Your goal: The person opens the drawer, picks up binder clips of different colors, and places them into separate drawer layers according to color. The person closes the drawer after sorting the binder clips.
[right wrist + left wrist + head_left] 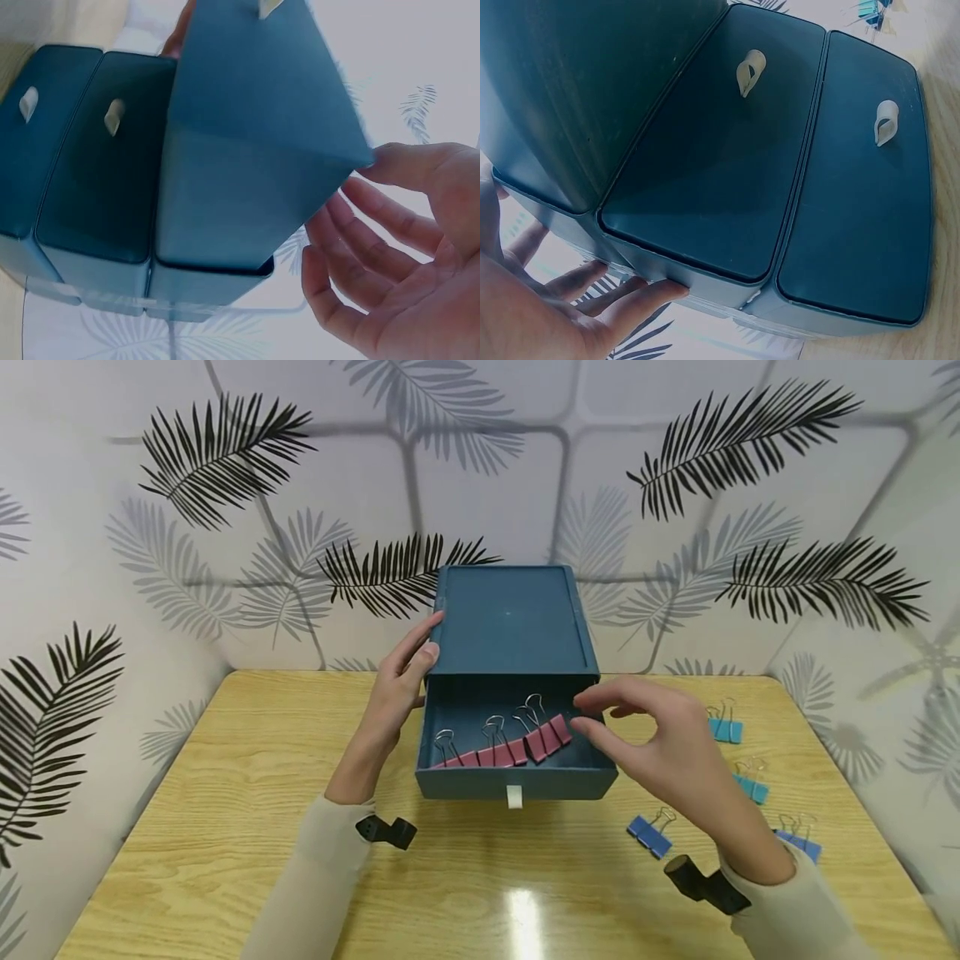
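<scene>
A dark blue drawer unit [510,618] stands on the table with its top drawer [517,783] pulled out. Several pink binder clips [547,737], with silver wire handles, lie in a row inside. My left hand [397,685] rests against the unit's left side, its fingers extended along the wall in the left wrist view. At the drawer's right edge is my right hand [660,735], thumb and fingers apart with nothing between them. In the right wrist view, the thumb tip [379,156] sits right at the drawer's corner.
Right of the unit lie two blue binder clips, one nearer [649,836] and one by the right wrist [801,843]. Two turquoise clips [725,731] lie farther back. Two lower drawers [720,150] are closed, each with a white pull tab. A leaf-patterned wall [495,485] rises behind the wooden table [225,793].
</scene>
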Motion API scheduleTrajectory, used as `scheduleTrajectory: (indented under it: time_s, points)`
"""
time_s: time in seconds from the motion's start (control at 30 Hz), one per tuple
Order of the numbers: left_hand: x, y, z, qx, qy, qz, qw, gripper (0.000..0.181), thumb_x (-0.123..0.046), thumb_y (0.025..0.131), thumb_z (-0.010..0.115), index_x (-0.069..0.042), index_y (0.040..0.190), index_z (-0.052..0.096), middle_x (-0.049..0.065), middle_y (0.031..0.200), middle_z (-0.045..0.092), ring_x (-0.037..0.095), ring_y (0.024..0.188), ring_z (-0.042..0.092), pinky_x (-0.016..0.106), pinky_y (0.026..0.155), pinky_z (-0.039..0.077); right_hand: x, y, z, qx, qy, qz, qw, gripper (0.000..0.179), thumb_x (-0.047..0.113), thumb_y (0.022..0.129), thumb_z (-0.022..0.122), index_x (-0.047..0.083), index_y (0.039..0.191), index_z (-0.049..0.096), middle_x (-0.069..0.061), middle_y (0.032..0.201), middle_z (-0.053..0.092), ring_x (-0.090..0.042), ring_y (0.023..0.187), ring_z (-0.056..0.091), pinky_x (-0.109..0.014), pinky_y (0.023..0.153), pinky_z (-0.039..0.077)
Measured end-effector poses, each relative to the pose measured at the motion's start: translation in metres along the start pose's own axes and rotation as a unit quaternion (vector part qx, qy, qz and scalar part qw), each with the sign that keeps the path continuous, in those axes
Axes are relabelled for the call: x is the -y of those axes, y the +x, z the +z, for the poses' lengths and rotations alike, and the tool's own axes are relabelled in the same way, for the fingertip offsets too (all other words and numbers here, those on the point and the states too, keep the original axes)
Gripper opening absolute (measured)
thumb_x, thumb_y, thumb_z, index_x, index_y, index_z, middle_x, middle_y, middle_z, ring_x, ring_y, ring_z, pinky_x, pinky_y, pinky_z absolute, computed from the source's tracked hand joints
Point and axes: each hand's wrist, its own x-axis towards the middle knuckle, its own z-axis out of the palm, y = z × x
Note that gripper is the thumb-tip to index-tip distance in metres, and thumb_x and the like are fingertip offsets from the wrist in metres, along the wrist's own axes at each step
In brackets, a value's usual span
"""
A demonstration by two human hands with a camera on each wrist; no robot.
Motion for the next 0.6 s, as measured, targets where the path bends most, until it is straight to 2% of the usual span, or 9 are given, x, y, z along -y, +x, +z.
scheduleTrajectory:
  time_s: [0.1, 0.23, 0.43, 0.6]
  points:
    - [-0.001, 0.0, 0.0, 0.002, 0.0, 0.0, 1.0, 0.05, -0.04, 0.107, 0.05, -0.036, 0.156, 0.046, -0.006, 0.164, 0.033, 0.027, 0.148, 0.034, 0.074, 0.096, 0.042, 0.006, -0.009, -0.004, -0.016, 0.029, -0.019, 0.9993, 0.027, 0.001, 0.082, 0.084, 0.015, 0.104, 0.078, 0.007, 0.103, 0.074, -0.009, 0.096, 0.068, -0.021, 0.083, 0.053]
    - [-0.001, 0.0, 0.0, 0.003, 0.003, 0.001, 1.0, 0.05, -0.04, 0.107, 0.049, -0.035, 0.156, 0.045, -0.005, 0.164, 0.033, 0.027, 0.148, 0.034, 0.075, 0.095, 0.043, 0.014, -0.021, -0.006, -0.025, 0.074, -0.041, 0.9961, 0.036, -0.009, 0.079, 0.083, 0.013, 0.107, 0.077, 0.004, 0.103, 0.074, -0.01, 0.092, 0.068, -0.019, 0.083, 0.053]
    - [-0.001, 0.0, -0.001, 0.001, 0.002, -0.002, 1.0, 0.05, -0.041, 0.107, 0.05, -0.036, 0.156, 0.046, -0.005, 0.164, 0.033, 0.026, 0.148, 0.034, 0.074, 0.095, 0.044, 0.022, -0.04, 0.001, -0.023, 0.151, -0.067, 0.9859, 0.044, -0.019, 0.075, 0.079, 0.01, 0.108, 0.076, 0.0, 0.098, 0.074, -0.011, 0.081, 0.069, -0.02, 0.069, 0.056]
    - [-0.001, 0.0, -0.002, 0.004, 0.001, 0.0, 1.0, 0.05, -0.04, 0.107, 0.049, -0.035, 0.157, 0.045, -0.006, 0.165, 0.032, 0.025, 0.149, 0.033, 0.071, 0.095, 0.045, 0.027, -0.054, 0.014, -0.013, 0.2, -0.058, 0.978, 0.041, -0.02, 0.077, 0.077, 0.006, 0.11, 0.075, -0.003, 0.094, 0.076, -0.011, 0.078, 0.073, -0.023, 0.067, 0.059]
